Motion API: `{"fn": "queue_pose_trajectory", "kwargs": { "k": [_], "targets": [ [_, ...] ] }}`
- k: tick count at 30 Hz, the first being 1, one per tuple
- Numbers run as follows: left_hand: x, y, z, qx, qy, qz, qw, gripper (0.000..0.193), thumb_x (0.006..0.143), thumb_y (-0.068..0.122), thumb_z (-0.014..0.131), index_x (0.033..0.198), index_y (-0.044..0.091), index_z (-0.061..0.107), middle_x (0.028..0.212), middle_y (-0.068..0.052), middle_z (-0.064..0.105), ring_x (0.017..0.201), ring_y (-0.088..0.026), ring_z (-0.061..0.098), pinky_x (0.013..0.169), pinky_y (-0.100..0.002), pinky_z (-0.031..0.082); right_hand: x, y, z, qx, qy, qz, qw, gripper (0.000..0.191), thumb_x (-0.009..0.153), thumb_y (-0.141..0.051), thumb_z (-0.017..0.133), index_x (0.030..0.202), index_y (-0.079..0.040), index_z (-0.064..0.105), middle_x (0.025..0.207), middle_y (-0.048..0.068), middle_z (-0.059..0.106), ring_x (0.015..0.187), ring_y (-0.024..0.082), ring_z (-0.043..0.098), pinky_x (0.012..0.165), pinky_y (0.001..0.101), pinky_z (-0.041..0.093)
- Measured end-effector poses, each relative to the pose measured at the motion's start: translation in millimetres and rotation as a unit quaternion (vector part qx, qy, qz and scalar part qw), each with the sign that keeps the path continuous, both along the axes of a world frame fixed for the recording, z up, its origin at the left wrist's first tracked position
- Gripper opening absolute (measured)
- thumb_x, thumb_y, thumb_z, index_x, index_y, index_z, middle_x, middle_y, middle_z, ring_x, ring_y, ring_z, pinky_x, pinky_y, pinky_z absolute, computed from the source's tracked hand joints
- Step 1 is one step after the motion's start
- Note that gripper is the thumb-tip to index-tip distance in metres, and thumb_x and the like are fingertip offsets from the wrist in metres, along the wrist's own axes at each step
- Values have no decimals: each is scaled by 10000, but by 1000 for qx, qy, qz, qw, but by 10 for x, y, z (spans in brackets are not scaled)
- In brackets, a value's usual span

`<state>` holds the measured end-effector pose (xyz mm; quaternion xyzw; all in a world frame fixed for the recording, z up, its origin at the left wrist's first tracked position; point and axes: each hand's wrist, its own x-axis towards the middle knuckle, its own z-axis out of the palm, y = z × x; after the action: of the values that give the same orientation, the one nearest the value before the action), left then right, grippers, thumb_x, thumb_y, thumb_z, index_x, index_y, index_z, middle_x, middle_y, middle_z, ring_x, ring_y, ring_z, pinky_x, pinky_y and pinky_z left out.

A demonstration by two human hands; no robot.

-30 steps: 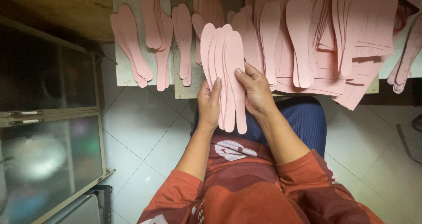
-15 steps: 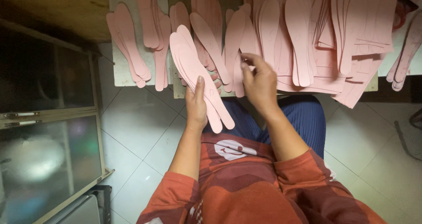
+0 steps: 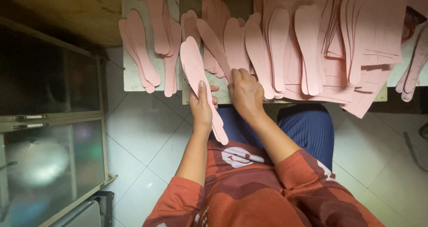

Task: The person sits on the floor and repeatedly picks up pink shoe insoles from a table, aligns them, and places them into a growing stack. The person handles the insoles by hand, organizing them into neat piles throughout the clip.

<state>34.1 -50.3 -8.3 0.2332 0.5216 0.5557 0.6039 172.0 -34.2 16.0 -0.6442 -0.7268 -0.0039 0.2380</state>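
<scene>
My left hand [image 3: 202,107] grips a small stack of pink insole-shaped cutouts [image 3: 196,73], tilted with its toe end up and to the left, over the table's front edge. My right hand [image 3: 244,92] rests palm down on the table edge, fingers on a single pink cutout [image 3: 213,44] that lies slanted among the piles. Whether it grips that cutout is unclear. Overlapping rows of the same pink cutouts [image 3: 276,48] cover the table [image 3: 133,82] behind both hands.
Pink sheets with cut-out outlines [image 3: 379,35] are heaped at the right of the table. A glass-fronted cabinet [image 3: 49,120] stands at the left. White floor tiles [image 3: 147,133] lie below, with my blue-trousered knees [image 3: 307,129] under the table edge.
One second ago both hands held the stack upright together. Since then my left hand has carried it leftward and tilted it, and my right hand has let go and dropped onto the table's cutouts.
</scene>
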Motion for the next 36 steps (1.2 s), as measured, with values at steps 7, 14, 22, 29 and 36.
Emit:
{"fn": "queue_pose_trajectory", "kwargs": {
  "k": [7, 14, 22, 29, 36],
  "targets": [
    [-21, -14, -83, 12, 16, 3, 1000, 395, 1083, 384, 458, 1185, 12, 541, 973, -124, 710, 596, -73, 531, 482, -229, 459, 37, 14, -95, -63, 66, -32, 995, 146, 937, -208, 708, 998, -76, 720, 872, 123, 719, 768, 321, 702, 651, 452, 544],
    [-20, 43, -71, 3, 22, 23, 999, 390, 1058, 364, 502, 1206, 5, 539, 1026, -122, 722, 608, -71, 536, 496, -230, 471, 10, 77, 57, -70, 80, -23, 994, 165, 928, -238, 704, 997, -97, 752, 859, 140, 718, 748, 361, 699, 646, 470, 549],
    [-1, 42, -36, 13, 105, 8, 994, 358, 1039, 282, 568, 1230, -20, 577, 1135, -111, 732, 636, -71, 549, 514, -233, 489, 225, 244, 45, -41, 90, -55, 994, 228, 902, -170, 753, 1067, -33, 677, 973, 182, 686, 815, 388, 694, 728, 463, 571],
    [56, 93, -77, 2, 103, -3, 995, 359, 1021, 298, 564, 1204, -6, 620, 1105, -79, 724, 628, -93, 625, 501, -242, 515, -39, 243, -81, -81, 105, -75, 988, 527, 793, -190, 810, 1239, -19, 587, 1073, 234, 643, 927, 427, 665, 744, 493, 547],
    [204, -20, -15, 34, 82, -124, 988, 347, 1002, 321, 619, 1159, 13, 657, 969, -66, 737, 646, -85, 623, 528, -239, 528, 122, 346, -104, -77, 145, -87, 983, 534, 814, -154, 781, 1278, -10, 561, 1115, 237, 625, 939, 426, 656, 792, 506, 541]
  ]
}}
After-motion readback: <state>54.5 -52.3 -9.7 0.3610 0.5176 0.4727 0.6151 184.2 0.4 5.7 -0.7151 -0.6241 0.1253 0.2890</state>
